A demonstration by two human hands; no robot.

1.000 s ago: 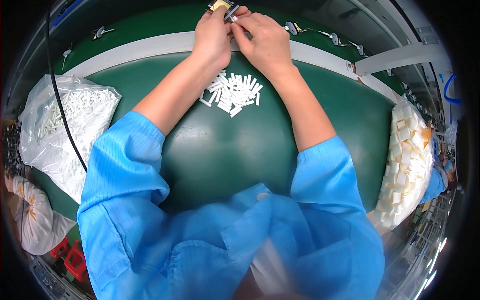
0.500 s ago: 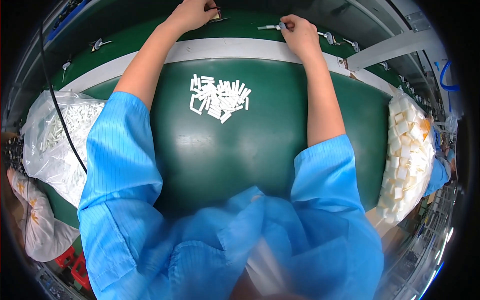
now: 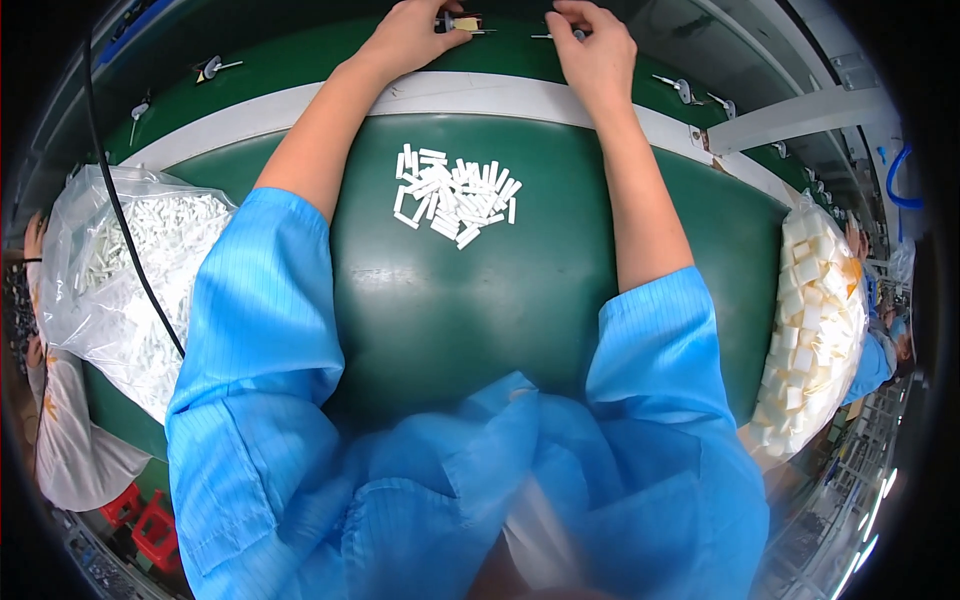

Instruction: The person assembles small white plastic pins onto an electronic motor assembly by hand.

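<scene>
At the top edge my left hand is closed on a small part with a yellow piece, thumb stretched along its near side. To its right, my right hand curls its fingers around a small grey part with a thin rod pointing left. Both hands are over the green strip beyond the white rail. Closer to me, a loose pile of short white tubes lies on the green tabletop, between my forearms and touched by neither hand.
A clear bag of small white pieces is at left, crossed by a black cable. A bag of cream blocks stands at right. Similar rodded parts lie along the strip. A white beam meets the rail. Another person's sleeve shows at left.
Both hands have come closer together, the left moving rightward with more of its yellow part showing. The rod at my right hand looks shorter and thinner. The whole view has shifted slightly.
</scene>
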